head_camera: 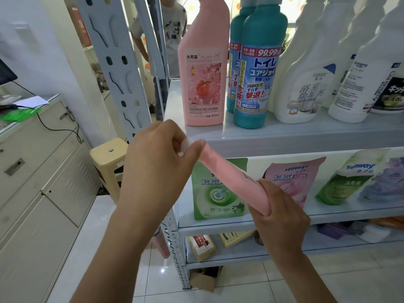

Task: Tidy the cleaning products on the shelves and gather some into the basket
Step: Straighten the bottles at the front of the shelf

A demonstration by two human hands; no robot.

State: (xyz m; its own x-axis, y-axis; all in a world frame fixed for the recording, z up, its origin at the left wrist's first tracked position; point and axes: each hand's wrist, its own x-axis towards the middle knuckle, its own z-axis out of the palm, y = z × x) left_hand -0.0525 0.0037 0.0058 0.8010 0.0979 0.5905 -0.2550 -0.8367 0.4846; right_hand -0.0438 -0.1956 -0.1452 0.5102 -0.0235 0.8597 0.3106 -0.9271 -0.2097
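Holding a pink bottle [220, 171] tilted in front of the shelves, you have its neck end up toward 10 o'clock and its base down toward 4 o'clock. Your left hand [161, 154] pinches the neck end between curled fingers and thumb; your right hand [282, 206] wraps round the lower body. At 12 o'clock from it, a second pink bottle [203, 73] stands upright on the top shelf [306, 136], teal bottles [258, 68] just beside at its 3 o'clock, white spray bottles [306, 84] further along. Refill pouches [209, 193] stand on the lower shelf [349, 215] behind your hands
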